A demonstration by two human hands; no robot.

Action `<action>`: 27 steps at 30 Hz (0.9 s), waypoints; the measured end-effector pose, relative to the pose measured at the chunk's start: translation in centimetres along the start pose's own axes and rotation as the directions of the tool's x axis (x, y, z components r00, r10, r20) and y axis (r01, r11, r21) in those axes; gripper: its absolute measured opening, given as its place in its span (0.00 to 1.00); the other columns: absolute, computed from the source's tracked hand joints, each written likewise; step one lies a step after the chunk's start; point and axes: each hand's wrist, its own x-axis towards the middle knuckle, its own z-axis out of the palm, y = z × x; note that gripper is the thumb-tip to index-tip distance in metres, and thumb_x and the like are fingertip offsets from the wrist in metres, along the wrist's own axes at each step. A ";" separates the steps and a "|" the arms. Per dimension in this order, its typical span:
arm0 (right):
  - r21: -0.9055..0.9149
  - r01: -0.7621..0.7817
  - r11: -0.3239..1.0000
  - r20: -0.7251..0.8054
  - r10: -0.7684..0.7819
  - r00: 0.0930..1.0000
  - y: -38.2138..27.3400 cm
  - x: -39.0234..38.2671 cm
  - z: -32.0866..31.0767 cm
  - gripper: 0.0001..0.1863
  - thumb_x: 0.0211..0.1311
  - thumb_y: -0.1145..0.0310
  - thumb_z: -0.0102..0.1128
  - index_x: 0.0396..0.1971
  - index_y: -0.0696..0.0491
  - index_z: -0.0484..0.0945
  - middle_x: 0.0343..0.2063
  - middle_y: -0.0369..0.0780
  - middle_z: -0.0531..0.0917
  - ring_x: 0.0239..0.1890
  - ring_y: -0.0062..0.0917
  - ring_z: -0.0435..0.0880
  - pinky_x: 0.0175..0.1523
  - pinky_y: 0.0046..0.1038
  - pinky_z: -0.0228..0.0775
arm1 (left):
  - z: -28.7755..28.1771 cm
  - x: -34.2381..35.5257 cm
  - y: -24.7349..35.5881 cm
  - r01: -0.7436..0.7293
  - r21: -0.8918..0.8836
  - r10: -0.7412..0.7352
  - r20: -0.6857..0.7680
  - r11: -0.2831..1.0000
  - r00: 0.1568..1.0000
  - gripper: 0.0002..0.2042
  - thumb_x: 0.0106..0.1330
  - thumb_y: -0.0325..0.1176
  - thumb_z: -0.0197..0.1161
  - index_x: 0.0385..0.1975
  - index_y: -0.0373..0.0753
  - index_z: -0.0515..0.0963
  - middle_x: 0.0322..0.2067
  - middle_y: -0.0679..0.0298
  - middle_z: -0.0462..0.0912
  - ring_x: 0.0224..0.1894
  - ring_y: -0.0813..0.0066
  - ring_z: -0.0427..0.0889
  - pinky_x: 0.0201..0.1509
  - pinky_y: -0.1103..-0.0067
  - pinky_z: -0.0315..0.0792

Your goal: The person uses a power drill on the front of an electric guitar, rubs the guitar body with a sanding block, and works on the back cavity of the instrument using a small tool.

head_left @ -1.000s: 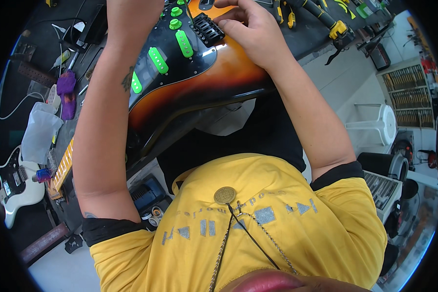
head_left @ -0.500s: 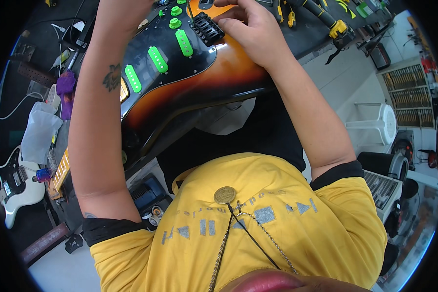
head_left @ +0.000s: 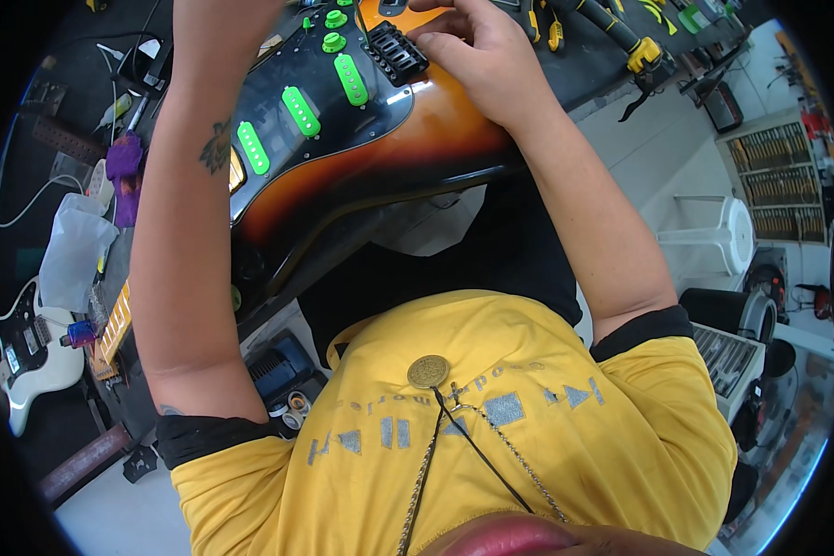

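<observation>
A sunburst electric guitar body (head_left: 454, 130) lies across the bench edge. Its black pickguard (head_left: 268, 102) carries green pickups (head_left: 301, 111) and green knobs (head_left: 334, 43). My right hand (head_left: 482, 51) rests by the black bridge (head_left: 396, 54), fingers curled and thumb at the bridge's side. Whatever lies between those fingers is hidden. Up at the top edge, my left hand (head_left: 231, 18) is beyond the knobs on the guitar's left side, its fingers cut off by the picture's rim. Part of the fretted neck (head_left: 117, 324) shows past my left forearm.
A yellow-and-black power tool (head_left: 647, 56) and pliers (head_left: 554, 32) lie on the bench at upper right. At left are a purple cloth (head_left: 125, 167), a plastic bag (head_left: 76, 250), cables and a white guitar (head_left: 46, 371). A white stool (head_left: 723, 236) stands at right.
My left forearm and hand have shifted slightly at the top left. My right hand stays at the bridge with hardly any movement, and the guitar lies as before.
</observation>
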 end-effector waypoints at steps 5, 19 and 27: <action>0.005 0.006 1.000 -0.008 -0.006 1.000 0.1 -0.1 -0.1 0.19 0.64 0.75 0.63 0.54 0.62 0.77 0.36 0.42 0.86 0.38 0.22 0.85 0.46 0.27 0.80 | -0.2 -0.1 0.1 0.077 -0.080 -0.075 0.030 0.994 0.997 0.11 0.69 0.22 0.66 0.49 0.32 0.86 0.36 0.69 0.87 0.34 0.89 0.80 0.37 0.89 0.72; 0.016 -0.005 1.000 -0.010 0.005 1.000 0.3 0.0 0.1 0.19 0.64 0.74 0.64 0.54 0.62 0.77 0.36 0.41 0.85 0.37 0.21 0.85 0.46 0.26 0.79 | -0.1 -0.1 0.3 0.039 -0.030 -0.038 0.026 0.999 0.999 0.12 0.70 0.24 0.67 0.51 0.32 0.85 0.35 0.68 0.87 0.35 0.87 0.82 0.41 0.88 0.76; 0.137 -0.019 0.990 0.038 0.014 0.999 1.2 0.1 -0.3 0.18 0.67 0.77 0.62 0.55 0.59 0.75 0.34 0.36 0.84 0.36 0.16 0.81 0.42 0.22 0.74 | -0.2 -0.3 2.2 0.011 -0.064 -0.007 0.066 0.998 0.998 0.12 0.70 0.25 0.69 0.51 0.30 0.84 0.36 0.67 0.87 0.35 0.87 0.82 0.40 0.88 0.77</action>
